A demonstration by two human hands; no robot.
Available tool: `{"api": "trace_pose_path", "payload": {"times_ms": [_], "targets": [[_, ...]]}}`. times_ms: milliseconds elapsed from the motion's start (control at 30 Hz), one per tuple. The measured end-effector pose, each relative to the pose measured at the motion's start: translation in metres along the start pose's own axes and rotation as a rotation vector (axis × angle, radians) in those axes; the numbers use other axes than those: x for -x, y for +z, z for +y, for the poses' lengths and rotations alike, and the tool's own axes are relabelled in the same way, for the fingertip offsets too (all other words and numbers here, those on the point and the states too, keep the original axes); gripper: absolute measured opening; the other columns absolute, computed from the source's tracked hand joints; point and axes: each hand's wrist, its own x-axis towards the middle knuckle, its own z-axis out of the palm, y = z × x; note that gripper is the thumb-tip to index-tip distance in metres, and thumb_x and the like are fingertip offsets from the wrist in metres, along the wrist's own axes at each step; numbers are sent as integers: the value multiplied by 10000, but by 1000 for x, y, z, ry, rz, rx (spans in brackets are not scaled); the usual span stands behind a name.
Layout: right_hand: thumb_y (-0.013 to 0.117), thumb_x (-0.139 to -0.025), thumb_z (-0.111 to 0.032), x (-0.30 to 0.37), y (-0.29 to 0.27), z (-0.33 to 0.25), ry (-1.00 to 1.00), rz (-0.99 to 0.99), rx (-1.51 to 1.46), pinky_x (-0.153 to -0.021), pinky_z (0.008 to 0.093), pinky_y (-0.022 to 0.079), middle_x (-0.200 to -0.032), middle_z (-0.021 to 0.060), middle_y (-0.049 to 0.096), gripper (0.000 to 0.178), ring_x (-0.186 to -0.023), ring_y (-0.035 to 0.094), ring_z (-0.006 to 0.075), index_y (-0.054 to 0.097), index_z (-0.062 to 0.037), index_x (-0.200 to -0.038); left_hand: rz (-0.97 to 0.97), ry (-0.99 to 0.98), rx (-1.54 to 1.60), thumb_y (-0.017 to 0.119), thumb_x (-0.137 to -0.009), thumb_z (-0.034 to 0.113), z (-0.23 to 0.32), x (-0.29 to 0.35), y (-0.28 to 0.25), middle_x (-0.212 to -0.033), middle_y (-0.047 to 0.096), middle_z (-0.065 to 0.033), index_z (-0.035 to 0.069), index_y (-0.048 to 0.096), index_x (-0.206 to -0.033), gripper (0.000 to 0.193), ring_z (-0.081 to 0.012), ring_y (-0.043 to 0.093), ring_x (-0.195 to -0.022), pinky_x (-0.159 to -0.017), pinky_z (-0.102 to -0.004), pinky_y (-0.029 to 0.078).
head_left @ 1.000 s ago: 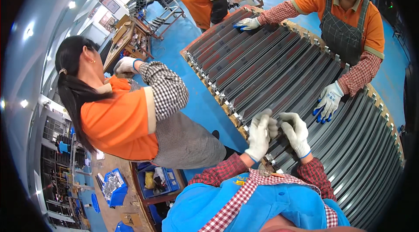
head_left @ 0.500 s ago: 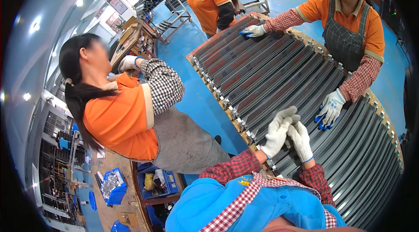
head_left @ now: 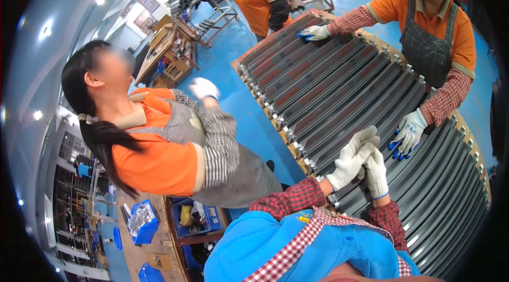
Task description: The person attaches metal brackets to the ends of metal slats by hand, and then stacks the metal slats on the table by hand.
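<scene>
My left hand [head_left: 345,164] and my right hand [head_left: 376,175], both in white knitted gloves, meet palm to palm above the near part of a wide row of long dark metal profiles [head_left: 318,91]. The left fingers stretch forward, some overlapping the right hand. The right fingers are partly hidden behind them. I see no object between the gloves. Below them lie the profiles, packed side by side, with small silvery end pieces [head_left: 269,106] along their left ends.
Across the profiles, a co-worker in orange rests blue-and-white gloved hands [head_left: 408,134] on them. At left stands another person in orange and a grey apron [head_left: 233,176]; a third is at the far end. A wooden bench [head_left: 169,231] at lower left holds a blue bin [head_left: 146,223] of metal parts.
The person at left has turned toward the profiles, lowering a gloved hand. My hands stay together and appear slightly farther right, as the whole view has shifted a little.
</scene>
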Motion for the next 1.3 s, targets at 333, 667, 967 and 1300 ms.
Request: {"api": "trace_pose_path", "payload": {"times_ms": [333, 667, 967, 1300], "targets": [[597, -1022, -243, -15, 2, 7, -142, 127, -53, -464, 192, 375, -762, 10, 604, 246, -561, 489, 61, 639, -8, -1084, 170, 141, -667, 650, -989, 118, 4, 10, -20, -1304, 657, -112, -15, 622, -1301, 340, -166, 653, -1070, -922, -265, 529], [602, -1012, -217, -1, 5, -12, -22, 31, -14, -418, 206, 365, -713, 15, 598, 187, -493, 474, 77, 624, -32, -1012, 114, 179, -452, 638, -991, 126, -17, 9, -26, -1088, 702, -91, -47, 644, -1216, 284, -139, 627, -815, -745, -248, 539], [576, -1021, -186, -3, 6, -12, 44, -18, 45, -437, 200, 375, -792, 17, 616, 188, -544, 494, 64, 633, -36, -1119, 142, -253, 59, 646, -998, 164, -4, 11, -31, -982, 703, -62, -21, 670, -1188, 266, -77, 597, -815, -680, -197, 499], [561, -1024, -162, -4, 6, -13, 39, 6, -36, -451, 202, 399, -786, 38, 623, 139, -557, 520, 94, 626, -41, -1041, -1, -113, -65, 566, -1050, 192, -4, 18, -37, -1264, 687, -90, -7, 633, -1289, 318, -111, 623, -982, -888, -245, 520]]}}
